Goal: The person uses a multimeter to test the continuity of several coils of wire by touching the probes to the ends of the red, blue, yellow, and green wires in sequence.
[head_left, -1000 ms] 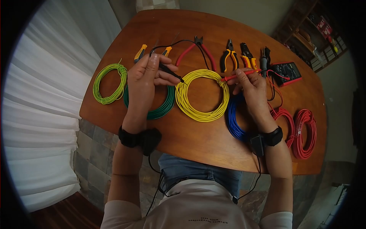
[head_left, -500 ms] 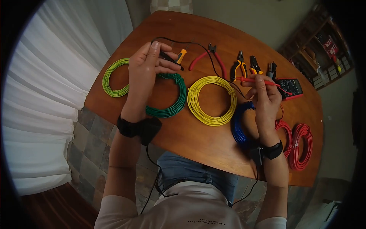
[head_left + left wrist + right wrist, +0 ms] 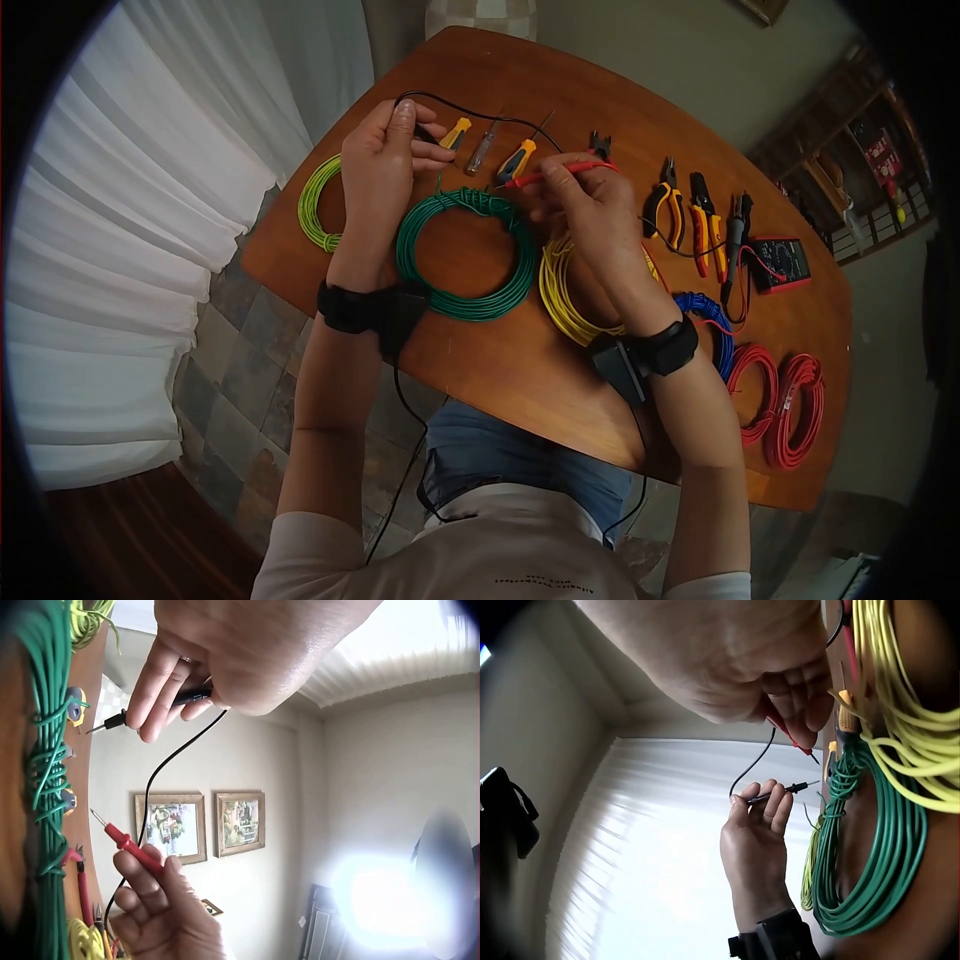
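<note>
The left hand [image 3: 380,165] holds a black probe [image 3: 191,697] between thumb and fingers, its metal tip bare in the left wrist view. In the right hand [image 3: 600,225] a red probe [image 3: 525,181] is pinched, tip pointing left. Both probes are held above the green wire coil [image 3: 522,262], near its tied upper part, and their tips are apart. The right hand is over the yellow coil [image 3: 560,295] and partly covers it. A black lead [image 3: 470,108] runs from the left hand toward the right, passing behind the right hand. The multimeter [image 3: 782,262] lies at the right.
Screwdrivers [image 3: 517,160] lie behind the green coil. Pliers [image 3: 664,205] and a wire stripper [image 3: 708,230] are farther right, beside a grey-handled tool [image 3: 737,232]. A lime coil [image 3: 320,205] sits at the left; blue [image 3: 712,325] and red coils [image 3: 797,410] are at the right.
The right hand has moved left with the red probe, from near the multimeter to above the green coil. The view has shifted left, and the left hand still holds the black probe.
</note>
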The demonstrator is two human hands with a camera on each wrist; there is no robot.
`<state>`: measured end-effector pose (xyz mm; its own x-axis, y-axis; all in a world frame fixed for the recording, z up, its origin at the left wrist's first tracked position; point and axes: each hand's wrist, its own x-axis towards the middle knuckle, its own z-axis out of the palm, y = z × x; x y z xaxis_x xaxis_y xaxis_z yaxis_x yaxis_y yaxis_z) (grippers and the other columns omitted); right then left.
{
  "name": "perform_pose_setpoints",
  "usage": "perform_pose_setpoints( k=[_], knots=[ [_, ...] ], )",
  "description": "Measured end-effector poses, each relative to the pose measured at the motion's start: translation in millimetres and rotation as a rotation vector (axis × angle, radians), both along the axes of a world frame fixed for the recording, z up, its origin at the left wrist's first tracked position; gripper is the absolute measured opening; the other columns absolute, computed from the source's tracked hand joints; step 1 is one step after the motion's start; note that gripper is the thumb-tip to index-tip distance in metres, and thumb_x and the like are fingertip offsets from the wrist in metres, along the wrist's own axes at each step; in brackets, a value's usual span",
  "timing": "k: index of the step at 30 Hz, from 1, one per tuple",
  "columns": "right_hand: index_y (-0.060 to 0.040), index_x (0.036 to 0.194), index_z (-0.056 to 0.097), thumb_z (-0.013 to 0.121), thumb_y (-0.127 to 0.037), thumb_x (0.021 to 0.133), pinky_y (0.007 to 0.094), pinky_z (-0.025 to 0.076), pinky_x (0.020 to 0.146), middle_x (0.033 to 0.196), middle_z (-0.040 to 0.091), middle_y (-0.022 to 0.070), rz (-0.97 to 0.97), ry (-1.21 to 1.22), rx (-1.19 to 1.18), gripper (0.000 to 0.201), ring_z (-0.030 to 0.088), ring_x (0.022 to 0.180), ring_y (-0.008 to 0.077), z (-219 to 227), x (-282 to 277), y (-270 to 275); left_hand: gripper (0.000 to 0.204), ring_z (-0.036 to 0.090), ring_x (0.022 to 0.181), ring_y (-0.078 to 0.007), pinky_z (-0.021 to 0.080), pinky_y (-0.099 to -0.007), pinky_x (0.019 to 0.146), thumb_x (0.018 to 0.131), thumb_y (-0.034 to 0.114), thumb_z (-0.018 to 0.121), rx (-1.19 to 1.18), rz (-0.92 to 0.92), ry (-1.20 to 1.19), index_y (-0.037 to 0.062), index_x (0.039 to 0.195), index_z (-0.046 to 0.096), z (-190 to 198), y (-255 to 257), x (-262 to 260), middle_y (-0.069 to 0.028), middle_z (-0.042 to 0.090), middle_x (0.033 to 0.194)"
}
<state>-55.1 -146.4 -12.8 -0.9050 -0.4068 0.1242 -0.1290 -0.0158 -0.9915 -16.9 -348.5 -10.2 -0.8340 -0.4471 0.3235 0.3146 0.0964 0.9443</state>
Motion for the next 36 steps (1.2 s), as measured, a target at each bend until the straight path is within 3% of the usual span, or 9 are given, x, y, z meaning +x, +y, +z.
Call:
perform_pose_setpoints(
  k=[13,36],
  knots=[
    [0.0016,0.095,0.058,0.053,-0.018,0.094,0.0192,0.043,0.043,0.079,0.065,0.0067,-0.037,0.007,-0.045,0.021,0.059,0.058,0.0087,-27,-7,-14,0.029,0.066,0.065,-0.0166,0.053,-0.024,0.057,0.098,0.022,0.044,0.013,0.053,0.069,-0.0016,0.091,0.058,-3,-5,0,-0.0102,0.062,0.081],
    [0.0015,0.098,0.058,0.052,-0.019,0.095,0.019,0.043,0.043,0.08,0.065,0.0062,-0.043,0.006,-0.083,0.021,0.059,0.057,0.0083,-29,-5,-14,0.029,0.066,0.064,-0.0156,0.053,-0.023,0.055,0.099,0.022,0.043,-0.017,0.082,0.038,-0.0013,0.091,0.059,-6,-8,0,-0.0097,0.063,0.079]
  ],
)
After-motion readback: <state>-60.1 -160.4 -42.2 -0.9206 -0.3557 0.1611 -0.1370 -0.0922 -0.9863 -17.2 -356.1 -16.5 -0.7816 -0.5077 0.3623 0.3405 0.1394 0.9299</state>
